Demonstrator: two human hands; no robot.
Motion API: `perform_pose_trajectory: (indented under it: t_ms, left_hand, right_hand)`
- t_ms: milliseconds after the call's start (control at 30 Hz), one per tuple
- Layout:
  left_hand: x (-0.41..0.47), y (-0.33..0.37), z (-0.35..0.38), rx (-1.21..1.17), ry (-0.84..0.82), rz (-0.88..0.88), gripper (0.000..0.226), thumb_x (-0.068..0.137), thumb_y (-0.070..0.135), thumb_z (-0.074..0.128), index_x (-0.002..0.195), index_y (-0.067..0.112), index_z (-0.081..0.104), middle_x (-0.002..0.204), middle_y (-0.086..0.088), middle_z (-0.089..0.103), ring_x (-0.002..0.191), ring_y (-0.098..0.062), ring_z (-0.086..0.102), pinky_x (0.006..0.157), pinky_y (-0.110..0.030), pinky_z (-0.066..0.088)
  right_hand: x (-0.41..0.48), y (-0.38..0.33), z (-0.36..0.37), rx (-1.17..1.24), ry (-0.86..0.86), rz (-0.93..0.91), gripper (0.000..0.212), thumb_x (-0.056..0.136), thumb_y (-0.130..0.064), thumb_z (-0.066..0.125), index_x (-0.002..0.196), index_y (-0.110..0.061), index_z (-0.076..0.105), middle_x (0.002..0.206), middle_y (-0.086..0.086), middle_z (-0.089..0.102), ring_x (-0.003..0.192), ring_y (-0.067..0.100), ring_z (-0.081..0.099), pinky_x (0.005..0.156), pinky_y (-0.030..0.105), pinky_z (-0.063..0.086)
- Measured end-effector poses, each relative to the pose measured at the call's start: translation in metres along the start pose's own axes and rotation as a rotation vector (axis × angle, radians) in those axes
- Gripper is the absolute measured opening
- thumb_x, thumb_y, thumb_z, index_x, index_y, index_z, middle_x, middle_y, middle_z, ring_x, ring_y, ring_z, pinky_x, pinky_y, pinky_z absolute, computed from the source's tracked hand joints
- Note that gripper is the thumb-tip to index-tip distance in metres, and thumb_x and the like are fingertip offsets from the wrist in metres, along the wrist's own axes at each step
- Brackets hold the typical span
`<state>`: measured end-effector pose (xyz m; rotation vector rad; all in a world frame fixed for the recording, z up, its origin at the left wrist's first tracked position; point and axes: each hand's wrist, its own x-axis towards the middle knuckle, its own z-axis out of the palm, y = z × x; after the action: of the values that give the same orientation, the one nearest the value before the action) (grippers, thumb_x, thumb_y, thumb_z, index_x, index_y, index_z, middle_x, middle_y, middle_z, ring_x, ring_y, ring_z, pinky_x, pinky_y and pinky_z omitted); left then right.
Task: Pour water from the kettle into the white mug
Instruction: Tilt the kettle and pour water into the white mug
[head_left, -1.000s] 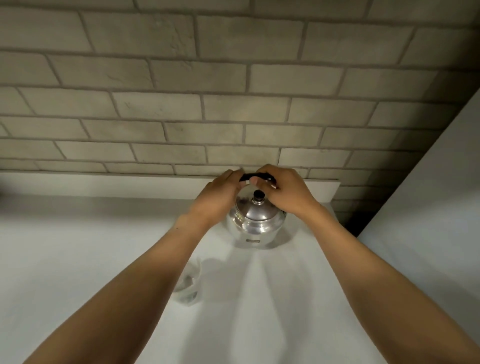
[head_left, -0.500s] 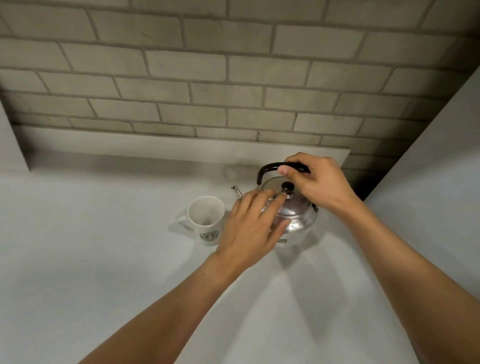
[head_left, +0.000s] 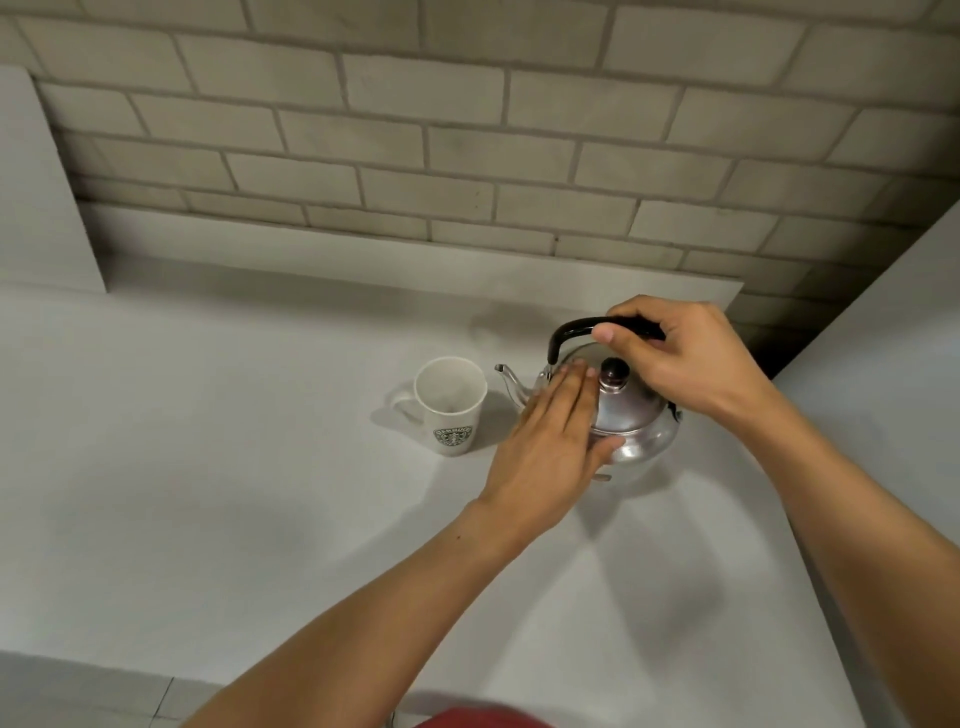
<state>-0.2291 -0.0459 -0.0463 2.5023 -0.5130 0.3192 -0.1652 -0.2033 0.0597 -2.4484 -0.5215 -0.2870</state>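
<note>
**Inspector A:** Starting at the left, what is recorded?

**Inspector B:** A pale upright panel is noted at the far left edge, standing on the white bench. A wide stretch of bare bench surface is seen between that panel and the white mug. The near bench edge is seen at lower left, with tiled floor below it.

**Inspector A:** And the mug?

**Inspector B:** It is found upright, mouth open, handle turned to the left, a green emblem on its near side. Its inside looks empty. It is set just beside the kettle, apart from it; the kettle spout is pointed at the mug but is not over its rim.

**Inspector A:** The hands?

**Inspector B:** The left hand is laid flat, fingers extended and together, on the kettle's lid and left shoulder, fingertips by the dark lid knob. The right hand is closed around the black handle. Whether the kettle base is touching the bench cannot be told.

**Inspector A:** The right side?

**Inspector B:** A low ledge along the brick wall is recorded behind the kettle. A slanted white panel is recorded close on the right, with a dark gap behind it. Little open room is left there.
</note>
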Motion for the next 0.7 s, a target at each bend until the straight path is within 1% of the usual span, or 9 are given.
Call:
perform_pose_trajectory:
  t_ms: [100, 200, 300, 400, 467, 567, 633, 700]
  left_hand:
    - [0.002, 0.0, -0.006, -0.058, 0.028, -0.027, 0.074, 0.105, 0.045, 0.051, 0.16, 0.003, 0.026, 0.17, -0.016, 0.022, 0.158, -0.026, 0.019, 0.123, -0.041, 0.032]
    - [0.005, 0.001, -0.012, -0.104, 0.058, -0.059, 0.073, 0.105, 0.044, 0.051, 0.161, 0.005, 0.025, 0.171, -0.013, 0.022, 0.159, -0.024, 0.018, 0.122, -0.037, 0.031]
    - [0.007, 0.002, -0.018, -0.124, 0.098, -0.089, 0.072, 0.105, 0.045, 0.05, 0.161, 0.006, 0.026, 0.171, -0.01, 0.023, 0.159, -0.02, 0.017, 0.121, -0.035, 0.033]
    - [0.008, 0.003, -0.024, -0.149, 0.131, -0.119, 0.071, 0.105, 0.045, 0.049, 0.161, 0.006, 0.028, 0.171, -0.01, 0.024, 0.159, -0.02, 0.018, 0.12, -0.034, 0.033]
    - [0.007, 0.003, -0.027, -0.181, 0.141, -0.136, 0.07, 0.106, 0.044, 0.05, 0.161, 0.005, 0.028, 0.171, -0.01, 0.024, 0.159, -0.02, 0.019, 0.12, -0.032, 0.032]
    - [0.004, 0.003, -0.03, -0.236, 0.144, -0.153, 0.069, 0.107, 0.043, 0.049, 0.161, 0.007, 0.027, 0.171, -0.008, 0.023, 0.159, -0.018, 0.017, 0.121, -0.029, 0.027]
    - [0.003, 0.002, -0.03, -0.257, 0.148, -0.161, 0.069, 0.107, 0.044, 0.047, 0.162, 0.008, 0.025, 0.172, -0.008, 0.021, 0.158, -0.018, 0.019, 0.118, -0.022, 0.023]
    - [0.002, 0.001, -0.03, -0.279, 0.157, -0.169, 0.069, 0.107, 0.044, 0.047, 0.162, 0.008, 0.025, 0.172, -0.008, 0.022, 0.157, -0.018, 0.019, 0.115, -0.01, 0.012]
  right_hand:
    - [0.01, -0.009, -0.004, -0.047, -0.031, -0.03, 0.026, 0.097, -0.045, 0.068, 0.106, -0.023, 0.079, 0.088, -0.006, 0.079, 0.083, 0.016, 0.072, 0.078, 0.042, 0.058]
    - [0.022, -0.018, -0.008, -0.095, -0.052, -0.062, 0.028, 0.097, -0.049, 0.066, 0.106, -0.026, 0.08, 0.083, -0.009, 0.077, 0.078, 0.015, 0.069, 0.073, 0.037, 0.056]
    - [0.033, -0.029, -0.011, -0.135, -0.068, -0.111, 0.026, 0.097, -0.051, 0.066, 0.103, -0.029, 0.079, 0.08, -0.008, 0.077, 0.076, 0.015, 0.068, 0.074, 0.037, 0.055]
    - [0.044, -0.041, -0.011, -0.168, -0.107, -0.16, 0.029, 0.096, -0.051, 0.068, 0.105, -0.027, 0.081, 0.073, -0.012, 0.072, 0.069, 0.007, 0.064, 0.073, 0.036, 0.054]
    - [0.05, -0.049, -0.011, -0.206, -0.134, -0.19, 0.033, 0.095, -0.051, 0.068, 0.106, -0.023, 0.081, 0.064, -0.015, 0.063, 0.063, 0.005, 0.06, 0.069, 0.036, 0.053]
    - [0.054, -0.057, -0.008, -0.255, -0.173, -0.216, 0.035, 0.096, -0.054, 0.066, 0.105, -0.023, 0.08, 0.058, -0.011, 0.06, 0.06, 0.008, 0.059, 0.066, 0.037, 0.053]
    - [0.057, -0.062, -0.007, -0.279, -0.193, -0.232, 0.036, 0.096, -0.054, 0.065, 0.105, -0.023, 0.08, 0.061, -0.008, 0.064, 0.062, 0.014, 0.06, 0.066, 0.038, 0.053]
    - [0.058, -0.067, -0.006, -0.304, -0.215, -0.248, 0.037, 0.096, -0.055, 0.064, 0.106, -0.023, 0.08, 0.065, -0.005, 0.068, 0.066, 0.02, 0.062, 0.068, 0.039, 0.055]
